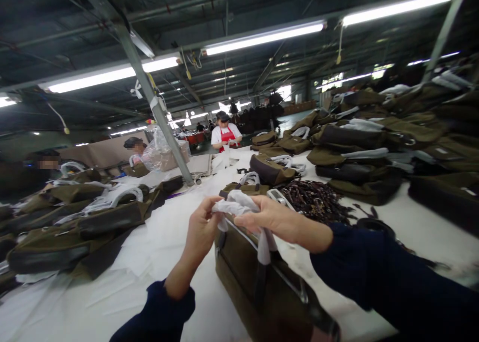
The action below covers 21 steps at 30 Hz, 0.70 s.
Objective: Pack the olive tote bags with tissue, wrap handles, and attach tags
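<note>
An olive-green handbag [239, 272] with dark trim and a zip along its top stands on the white table right in front of me. White tissue paper [239, 202] is wrapped round its raised handles. My left hand [204, 224] pinches the wrapping at its left end. From the right, my right hand [273, 217] closes over the same wrapping, thumb on the near side. A dark strap end shows below the tissue, against the bag's side. The handles themselves are hidden under the paper.
Loose white sheets [149, 252] cover the table at left, beside piled olive bags [75, 232]. A heap of dark brown straps [318, 199] lies beyond my right hand. More bags [374, 137] are stacked at right. A metal post [157, 107] rises ahead; a person in a red apron [225, 135] stands behind.
</note>
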Each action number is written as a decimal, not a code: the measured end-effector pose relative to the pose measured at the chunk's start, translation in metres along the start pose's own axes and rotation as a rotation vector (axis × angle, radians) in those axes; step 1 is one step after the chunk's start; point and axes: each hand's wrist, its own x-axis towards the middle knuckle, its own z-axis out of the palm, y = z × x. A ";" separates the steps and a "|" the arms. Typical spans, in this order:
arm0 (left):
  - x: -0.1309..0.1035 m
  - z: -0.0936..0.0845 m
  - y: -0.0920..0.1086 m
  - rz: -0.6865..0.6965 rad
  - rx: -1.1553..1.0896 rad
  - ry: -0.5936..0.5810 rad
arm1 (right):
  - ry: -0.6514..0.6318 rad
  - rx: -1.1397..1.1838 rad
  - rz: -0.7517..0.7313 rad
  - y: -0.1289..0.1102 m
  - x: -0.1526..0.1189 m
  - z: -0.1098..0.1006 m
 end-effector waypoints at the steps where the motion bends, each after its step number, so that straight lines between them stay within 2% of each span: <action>1: -0.003 -0.003 0.005 -0.001 0.008 0.029 | -0.002 -0.075 0.000 -0.004 0.004 -0.008; 4: -0.022 -0.008 0.016 -0.031 0.063 0.060 | -0.033 -0.382 0.004 -0.007 0.008 -0.025; 6: -0.036 -0.008 0.018 -0.035 0.144 0.046 | 0.022 -0.620 -0.097 0.000 0.006 -0.028; 10: -0.052 -0.007 0.020 -0.023 0.211 0.055 | 0.406 -0.962 -0.487 0.027 -0.011 -0.019; 12: -0.055 -0.007 0.024 -0.043 0.217 0.042 | 0.486 -1.015 -0.570 0.037 -0.021 -0.015; 14: -0.054 -0.007 0.029 -0.082 0.194 0.005 | 0.439 -0.970 -0.544 0.041 -0.028 -0.014; 16: -0.052 -0.008 0.033 -0.143 0.110 -0.061 | 0.330 -0.852 -0.434 0.038 -0.032 -0.016; 19: -0.049 -0.014 0.033 -0.316 -0.133 -0.293 | 0.078 -0.503 -0.128 0.027 -0.034 -0.027; 21: -0.047 -0.022 0.026 -0.448 -0.314 -0.486 | -0.140 -0.230 0.099 0.018 -0.036 -0.040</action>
